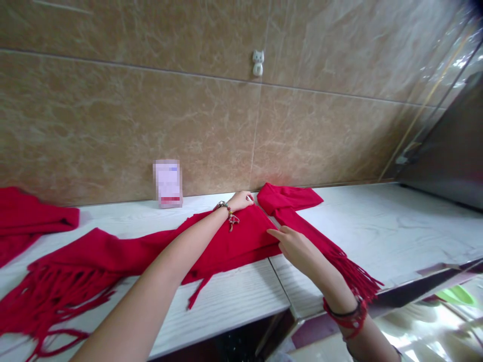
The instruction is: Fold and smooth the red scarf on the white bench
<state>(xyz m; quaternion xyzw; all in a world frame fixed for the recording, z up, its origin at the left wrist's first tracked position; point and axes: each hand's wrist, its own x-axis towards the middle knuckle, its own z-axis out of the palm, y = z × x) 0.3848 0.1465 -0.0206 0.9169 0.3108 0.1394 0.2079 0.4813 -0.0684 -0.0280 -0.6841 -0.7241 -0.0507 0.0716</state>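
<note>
A red fringed scarf (230, 244) lies folded in a flat panel on the white countertop. My left hand (240, 201) is at the panel's far right corner, its fingertips pinched on the cloth. Closer to me, my right hand (296, 246) is at the same right edge, with the index finger stretched over the cloth and the other fingers curled. The thumb of the right hand is mostly hidden. One fringed length of red cloth spreads to the left. Behind my right hand lies more red cloth (287, 198), with a fringed strip running toward the front edge.
Another folded red cloth (33, 216) lies at the far left. A small box (168, 185), blurred out, stands against the brown tiled wall (188, 115). A white cat-shaped hook (258, 63) is on the wall. The white countertop (377, 216) has a seam and a front edge.
</note>
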